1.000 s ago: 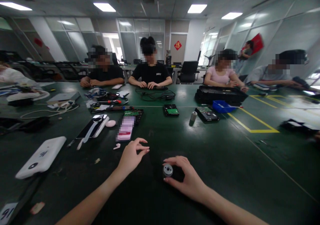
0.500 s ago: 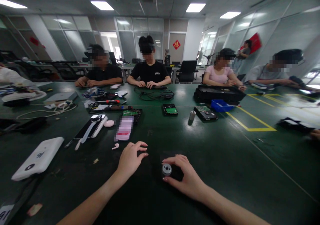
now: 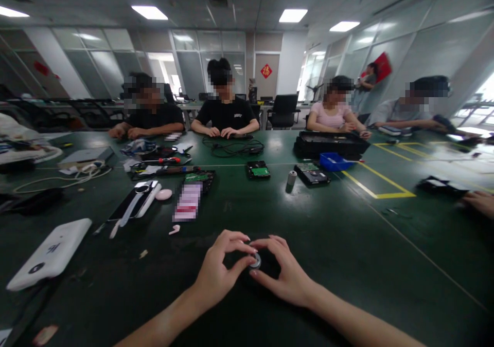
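Left hand [image 3: 221, 265]: swung in since the earlier frame; fingertips over the metal cylinder [image 3: 257, 262], overlap hiding whether they grip.
Right hand [image 3: 287, 275]: fingers pinching the metal cylinder from its right.
Metal cylinder: between both hands, round end up.
Worktop [image 3: 347, 259]: earbud [image 3: 174, 230] off left, second cylinder [image 3: 291, 178] well beyond, near edge unseen.

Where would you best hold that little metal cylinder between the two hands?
The metal cylinder is best gripped, I'd judge, around its curved side, from the right: it stands upright, and the left hand covers part of its top from the left.
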A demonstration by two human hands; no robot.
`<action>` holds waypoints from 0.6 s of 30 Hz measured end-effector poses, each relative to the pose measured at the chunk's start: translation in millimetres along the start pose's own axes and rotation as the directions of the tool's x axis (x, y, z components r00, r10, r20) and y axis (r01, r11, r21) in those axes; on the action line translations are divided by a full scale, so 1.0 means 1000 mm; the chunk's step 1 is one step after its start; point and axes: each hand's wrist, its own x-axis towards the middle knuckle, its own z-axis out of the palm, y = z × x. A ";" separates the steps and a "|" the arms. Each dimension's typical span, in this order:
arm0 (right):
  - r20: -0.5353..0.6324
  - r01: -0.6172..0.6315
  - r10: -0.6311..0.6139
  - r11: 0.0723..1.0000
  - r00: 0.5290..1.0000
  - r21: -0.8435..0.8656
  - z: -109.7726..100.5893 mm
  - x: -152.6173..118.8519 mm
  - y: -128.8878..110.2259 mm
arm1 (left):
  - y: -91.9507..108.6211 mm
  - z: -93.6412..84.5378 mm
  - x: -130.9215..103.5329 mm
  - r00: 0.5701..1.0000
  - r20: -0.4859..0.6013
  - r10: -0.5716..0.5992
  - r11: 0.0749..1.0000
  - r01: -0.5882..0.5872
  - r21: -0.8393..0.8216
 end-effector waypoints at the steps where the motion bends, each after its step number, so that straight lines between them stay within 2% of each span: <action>1: 0.003 0.003 -0.003 1.000 1.000 -0.002 0.000 0.000 0.000 | 0.000 0.001 0.000 1.000 0.014 0.000 1.000 0.000 -0.010; 8: 0.005 0.027 -0.027 1.000 1.000 -0.002 0.000 0.000 0.001 | -0.005 0.001 0.000 0.997 0.071 0.009 1.000 -0.009 -0.003; 11: -0.039 0.052 -0.051 0.999 0.998 0.011 -0.001 -0.002 0.001 | -0.005 0.001 -0.001 0.996 0.087 0.024 1.000 -0.023 -0.003; 15: -0.143 0.073 -0.060 0.994 0.988 0.082 -0.004 -0.007 -0.001 | -0.010 0.000 -0.002 0.996 0.072 -0.057 0.998 0.058 -0.014; 18: -0.165 0.082 -0.063 0.991 0.984 0.108 -0.008 -0.009 -0.005 | -0.015 -0.001 -0.004 0.989 0.102 -0.111 0.994 0.111 0.010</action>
